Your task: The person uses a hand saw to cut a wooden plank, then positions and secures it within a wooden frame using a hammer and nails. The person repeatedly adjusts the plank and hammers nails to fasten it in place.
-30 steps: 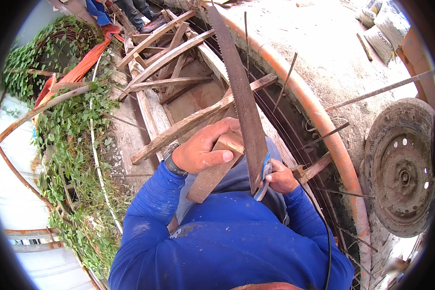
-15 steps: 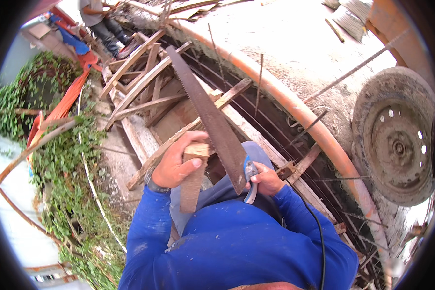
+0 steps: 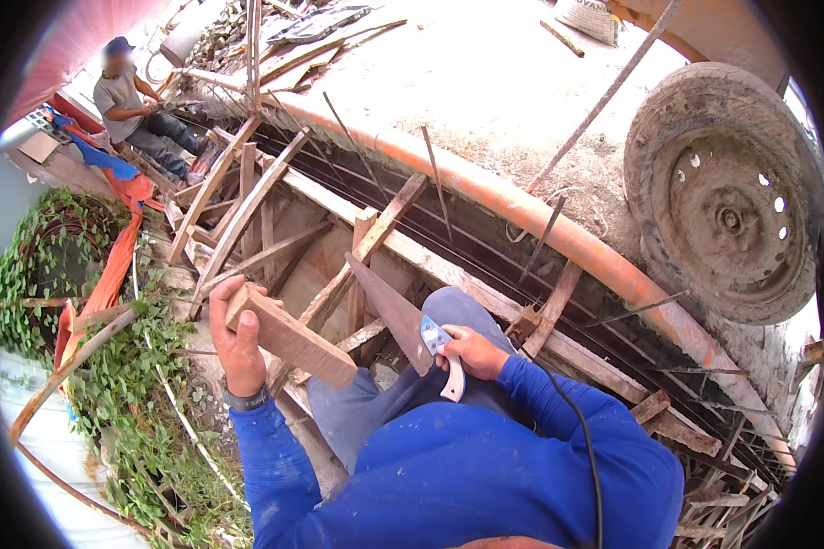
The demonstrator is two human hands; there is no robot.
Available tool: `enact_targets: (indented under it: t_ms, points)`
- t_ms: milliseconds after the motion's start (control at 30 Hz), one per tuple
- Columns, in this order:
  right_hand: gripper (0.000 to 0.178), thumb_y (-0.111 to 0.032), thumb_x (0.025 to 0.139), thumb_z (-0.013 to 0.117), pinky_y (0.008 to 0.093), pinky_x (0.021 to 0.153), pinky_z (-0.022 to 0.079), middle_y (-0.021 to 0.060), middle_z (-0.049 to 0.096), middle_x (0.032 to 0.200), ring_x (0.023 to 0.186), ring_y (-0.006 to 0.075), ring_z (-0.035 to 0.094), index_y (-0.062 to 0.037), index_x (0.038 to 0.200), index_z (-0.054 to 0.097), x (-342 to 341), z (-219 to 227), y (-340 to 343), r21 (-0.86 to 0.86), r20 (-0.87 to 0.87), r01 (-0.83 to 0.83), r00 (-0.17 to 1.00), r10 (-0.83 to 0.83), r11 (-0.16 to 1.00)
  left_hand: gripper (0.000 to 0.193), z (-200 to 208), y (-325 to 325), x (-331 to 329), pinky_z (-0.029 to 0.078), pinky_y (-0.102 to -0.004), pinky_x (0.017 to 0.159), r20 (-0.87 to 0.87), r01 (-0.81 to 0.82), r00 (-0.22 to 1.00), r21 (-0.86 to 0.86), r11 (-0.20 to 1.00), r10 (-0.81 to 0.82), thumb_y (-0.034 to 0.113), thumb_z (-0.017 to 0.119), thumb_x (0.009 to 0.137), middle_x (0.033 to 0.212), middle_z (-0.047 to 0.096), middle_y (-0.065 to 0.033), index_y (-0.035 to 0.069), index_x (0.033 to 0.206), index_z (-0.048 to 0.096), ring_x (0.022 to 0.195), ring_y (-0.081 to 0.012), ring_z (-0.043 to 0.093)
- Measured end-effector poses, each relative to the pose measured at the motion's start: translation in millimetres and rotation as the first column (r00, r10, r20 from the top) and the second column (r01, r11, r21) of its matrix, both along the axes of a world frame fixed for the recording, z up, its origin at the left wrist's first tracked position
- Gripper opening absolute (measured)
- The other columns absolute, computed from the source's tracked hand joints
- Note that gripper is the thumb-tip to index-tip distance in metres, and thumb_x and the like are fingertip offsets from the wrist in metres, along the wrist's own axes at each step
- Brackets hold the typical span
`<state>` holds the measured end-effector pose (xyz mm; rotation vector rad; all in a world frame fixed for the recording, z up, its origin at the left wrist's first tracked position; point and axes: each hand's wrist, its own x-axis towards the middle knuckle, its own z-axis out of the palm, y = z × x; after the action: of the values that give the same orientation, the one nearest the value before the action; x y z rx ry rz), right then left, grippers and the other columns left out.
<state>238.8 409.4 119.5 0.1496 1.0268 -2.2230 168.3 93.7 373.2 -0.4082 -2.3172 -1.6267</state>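
My left hand (image 3: 239, 339) grips a short wooden block (image 3: 293, 339) near its far end. The block is raised in front of my left side and tilts down toward my lap. In my right hand (image 3: 471, 353) is a handsaw (image 3: 395, 316), held by its blue and white handle. Its toothed blade points away from me and to the left, over my knee, apart from the block. Below both hands lies a timber frame of planks (image 3: 362, 261), partly hidden by my legs and the saw.
A long orange pipe (image 3: 485, 203) runs diagonally along a trench with upright steel bars (image 3: 437, 183). A muddy wheel (image 3: 728, 206) stands at the right. Green vines (image 3: 137, 366) and orange cloth (image 3: 110, 265) line the left. Another person (image 3: 142, 114) sits at the far left.
The block has swung from upright to slanting and moved left with my left hand. The saw has dropped lower, its blade now more foreshortened. My view has shifted, showing more of the seated person.
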Motion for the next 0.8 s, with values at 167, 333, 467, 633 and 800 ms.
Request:
enact_targets:
  t_ms: [167,333,467,633,800]
  points:
    - [0.022,-0.008,0.095,0.062,0.0306,0.072,0.056,0.0098,0.067,0.09,0.077,0.0172,0.067,-0.0017,0.116,0.059,-2,2,1,0.035,0.001,-0.024,1.0,0.024,0.999,0.051,2,7,5,0.052,-0.0342,0.092,0.201,0.236,0.962,-0.26,0.936,-0.187,0.042,0.07,0.097,0.107,0.067,-0.0085,0.004,0.129,0.063,0.102,-0.0187,0.064]
    - [0.027,-0.008,0.098,0.062,0.0324,0.072,0.057,0.01,0.068,0.091,0.078,0.0182,0.068,-0.0017,0.124,0.057,-7,-10,0,-0.045,0.058,-0.012,0.998,0.015,0.999,0.051,5,4,8,0.051,-0.0348,0.093,0.377,0.408,0.881,-0.304,0.861,-0.285,0.036,0.072,0.093,0.107,0.068,-0.012,0.0,0.128,0.064,0.101,-0.0215,0.065]
    - [0.03,-0.007,0.101,0.056,0.0358,0.075,0.06,0.0117,0.067,0.095,0.08,0.0208,0.069,-0.0013,0.13,0.052,-10,-21,6,-0.068,0.068,-0.034,0.997,0.038,0.997,0.053,7,0,9,0.051,-0.0343,0.093,0.263,0.304,0.936,-0.266,0.915,-0.235,0.038,0.072,0.093,0.107,0.068,-0.0105,0.0,0.129,0.064,0.1,-0.0203,0.065]
    - [0.029,-0.008,0.102,0.057,0.0373,0.076,0.06,0.0119,0.067,0.096,0.081,0.0216,0.069,-0.0023,0.13,0.053,-13,-30,4,-0.122,0.086,-0.039,0.995,0.05,0.992,0.054,6,-15,13,0.051,-0.0327,0.092,0.156,0.108,0.983,-0.058,0.992,-0.097,0.041,0.072,0.095,0.11,0.067,-0.0085,0.002,0.133,0.062,0.1,-0.018,0.065]
    - [0.029,-0.009,0.101,0.058,0.0371,0.076,0.061,0.012,0.067,0.096,0.082,0.0218,0.07,-0.0023,0.13,0.053,-15,-34,5,-0.099,0.083,-0.05,0.995,0.058,0.994,0.062,18,-23,10,0.061,-0.0357,0.081,-0.059,0.003,0.998,0.098,0.995,0.003,0.049,0.069,0.098,0.107,0.066,-0.0134,0.0,0.135,0.057,0.087,-0.0222,0.07]
